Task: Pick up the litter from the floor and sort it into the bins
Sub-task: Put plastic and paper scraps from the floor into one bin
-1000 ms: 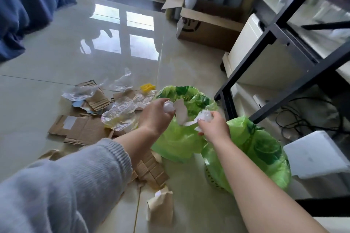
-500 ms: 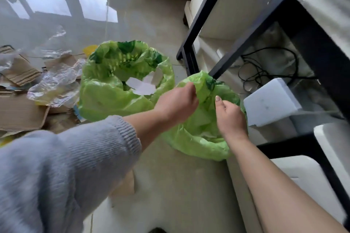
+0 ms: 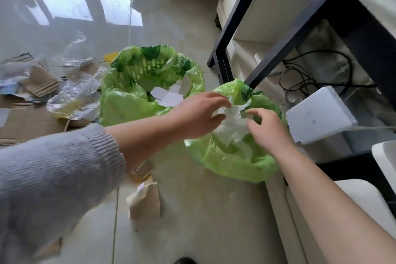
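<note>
Two bins lined with green bags stand on the tiled floor. The left bin holds a flat piece of white card. Both my hands hover over the right bin. A crumpled piece of clear white plastic hangs between them above its mouth. My left hand touches the plastic's left side with loosely bent fingers. My right hand has its fingers curled at the plastic's right edge. Whether either hand still holds the plastic I cannot make out.
Cardboard scraps and clear plastic wrap litter the floor left of the bins. A torn paper bag lies near my left arm. A black desk frame, cables and a white foam block stand at the right.
My hands, down at the right bin's rim half a second ago, are now raised over its mouth with white plastic between them. The white card now lies in the left bin.
</note>
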Demonstrator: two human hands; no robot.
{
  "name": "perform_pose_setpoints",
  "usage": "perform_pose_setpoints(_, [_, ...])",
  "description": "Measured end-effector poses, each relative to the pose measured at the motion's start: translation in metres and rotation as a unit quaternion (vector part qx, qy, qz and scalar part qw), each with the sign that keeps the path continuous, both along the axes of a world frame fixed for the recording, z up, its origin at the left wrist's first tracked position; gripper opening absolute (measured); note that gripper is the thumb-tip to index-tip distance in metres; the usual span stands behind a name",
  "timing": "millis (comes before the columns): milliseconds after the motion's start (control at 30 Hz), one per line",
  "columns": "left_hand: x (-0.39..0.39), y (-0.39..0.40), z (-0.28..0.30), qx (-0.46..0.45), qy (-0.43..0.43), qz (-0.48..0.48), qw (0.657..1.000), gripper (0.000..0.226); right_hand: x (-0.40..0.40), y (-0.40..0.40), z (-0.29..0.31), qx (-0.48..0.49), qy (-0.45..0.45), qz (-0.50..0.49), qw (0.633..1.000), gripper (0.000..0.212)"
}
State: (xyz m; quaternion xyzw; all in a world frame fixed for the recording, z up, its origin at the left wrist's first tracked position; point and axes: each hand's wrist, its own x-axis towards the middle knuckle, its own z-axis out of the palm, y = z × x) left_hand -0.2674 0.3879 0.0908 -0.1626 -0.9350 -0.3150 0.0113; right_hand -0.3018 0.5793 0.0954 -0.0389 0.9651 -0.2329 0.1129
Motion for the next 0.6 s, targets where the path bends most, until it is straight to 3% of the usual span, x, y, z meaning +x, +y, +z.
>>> perform_pose_setpoints(67, [0.001,-0.031,0.001,-0.014,0.017,0.029,0.999,0.033,0.003,-0.021,0.009,-0.027,0.079,0.043,0.996,0.030])
perform_pose_setpoints(133, [0.003,-0.059,-0.004,-0.039,0.013,0.048,0.998,0.032,0.007,-0.051,0.013,-0.033,0.099,0.140,0.985,0.031])
perform_pose_setpoints(300, [0.005,-0.095,-0.025,-0.199,0.035,0.000,0.979,0.038,0.005,-0.109,-0.002,0.116,0.112,0.331,0.930,0.036])
perform_pose_setpoints(500, [-0.009,-0.105,-0.032,-0.312,-0.060,0.011,0.948,0.040,-0.010,-0.140,-0.011,0.190,0.049,0.351,0.916,0.033])
perform_pose_setpoints(600, [-0.003,-0.111,-0.015,-0.218,0.017,0.064,0.974,0.034,-0.003,-0.150,-0.005,0.138,0.159,0.354,0.911,0.026])
